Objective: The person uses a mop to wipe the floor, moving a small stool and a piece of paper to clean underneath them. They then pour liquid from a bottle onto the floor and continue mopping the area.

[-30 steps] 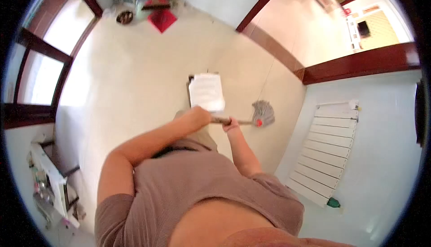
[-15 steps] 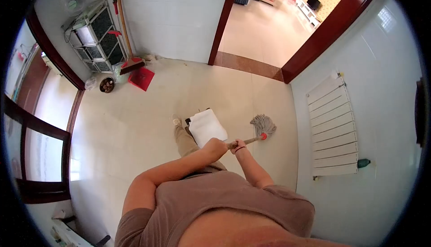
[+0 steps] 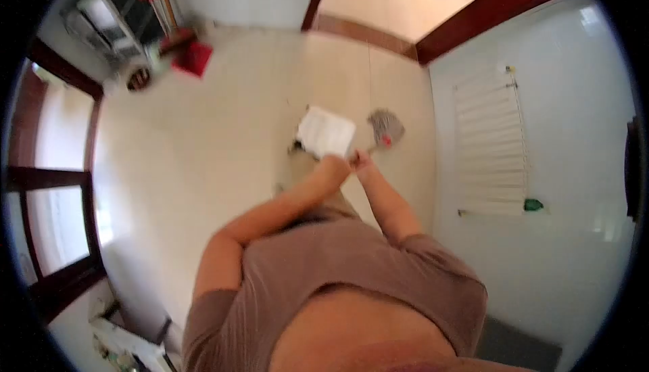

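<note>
My left hand [image 3: 336, 170] and my right hand [image 3: 362, 161] are close together in front of my body, both closed around the wooden handle of a mop. The mop's grey string head [image 3: 386, 126] with its red collar [image 3: 387, 141] lies on the pale floor, beyond my hands to the right. A white, roughly square object [image 3: 326, 132] is just past my hands, left of the mop head, with small dark parts at its edge. Motion blur softens the hands.
A broom head [image 3: 178, 42], red dustpan [image 3: 193, 59], brown bowl [image 3: 138, 78] and metal rack [image 3: 128, 17] are at the upper left. A doorway threshold [image 3: 365, 34] lies ahead. A white radiator [image 3: 490, 149] hangs on the right wall.
The whole view has shifted, so the room and both hands appear higher in the frame. The white object sits nearer the mop head. Both hands still grip the mop handle.
</note>
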### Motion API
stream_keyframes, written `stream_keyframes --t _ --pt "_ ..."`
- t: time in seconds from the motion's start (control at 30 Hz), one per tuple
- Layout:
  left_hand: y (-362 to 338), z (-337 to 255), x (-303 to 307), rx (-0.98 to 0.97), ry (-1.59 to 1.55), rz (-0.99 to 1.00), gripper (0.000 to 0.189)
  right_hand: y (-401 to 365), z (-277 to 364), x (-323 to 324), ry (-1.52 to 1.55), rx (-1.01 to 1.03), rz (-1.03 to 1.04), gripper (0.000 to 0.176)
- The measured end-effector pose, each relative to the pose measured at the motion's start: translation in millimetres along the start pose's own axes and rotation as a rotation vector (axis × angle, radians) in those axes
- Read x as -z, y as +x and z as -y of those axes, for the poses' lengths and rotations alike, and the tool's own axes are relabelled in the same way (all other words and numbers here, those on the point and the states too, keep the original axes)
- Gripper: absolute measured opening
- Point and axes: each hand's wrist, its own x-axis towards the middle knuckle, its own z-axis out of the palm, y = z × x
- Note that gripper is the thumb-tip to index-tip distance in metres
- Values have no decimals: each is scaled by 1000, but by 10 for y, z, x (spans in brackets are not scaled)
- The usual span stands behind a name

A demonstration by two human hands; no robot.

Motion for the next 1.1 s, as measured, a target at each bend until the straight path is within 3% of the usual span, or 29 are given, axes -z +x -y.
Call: stream_keyframes --t 0.07,0.1,0.13,0.17,0.23,0.3,0.33,0.37,0.53,0.6,0.63,0.67,0.77,0.8,0.83,0.9,0.93,0.97,1.1 --pt "104 61 -26 -48 18 17 9 -179 14 -225 -42 214 1 17" --pt "48 -10 -303 -14 -48 -41 8 48 -6 169 -15 -33 -169 23" --pt "1 -49 -351 -51 -56 -57 7 230 -30 330 27 36 -217 26" --pt "23 4 -326 -86 -45 -86 7 519 29 509 38 -175 -434 26" --pt "17 -18 -354 -41 -40 -57 7 351 14 372 -178 -201 -412 27" --pt "5 27 -377 -59 -126 88 6 466 69 538 -241 -378 -277 26" --pt "20 18 -432 -20 -141 23 5 510 47 571 -171 -293 -348 24" --pt "32 13 -484 22 -154 -40 5 461 48 466 61 -335 -397 24" --pt "190 -6 -628 -18 -223 -44 5 372 154 442 -207 -201 -482 20" --pt "292 -84 -729 48 -313 -225 6 440 332 652 -292 -280 -412 20" --pt "341 -112 -725 55 -320 -220 6 469 411 778 -362 -351 -334 20" --pt "364 -81 -590 15 -285 -129 8 424 455 740 -153 -393 -267 22" --pt "594 -98 -394 -31 -210 9 11 467 617 786 -239 -288 -286 23" --pt "696 -110 -354 -26 -173 44 12 491 735 826 -293 -347 -199 22" --pt "775 -117 -319 -32 -176 49 12 506 788 877 -285 -348 -204 22" --pt "910 -80 -188 51 -117 -35 13 485 844 637 -105 -162 -247 20" --pt "1030 -37 -216 -18 -102 95 12 385 883 462 -46 -186 -255 17" --pt "1078 -10 -194 -26 -103 104 12 449 937 506 27 -252 -192 15" --pt "1087 -30 -122 59 -132 63 9 635 948 628 183 -372 -293 15"
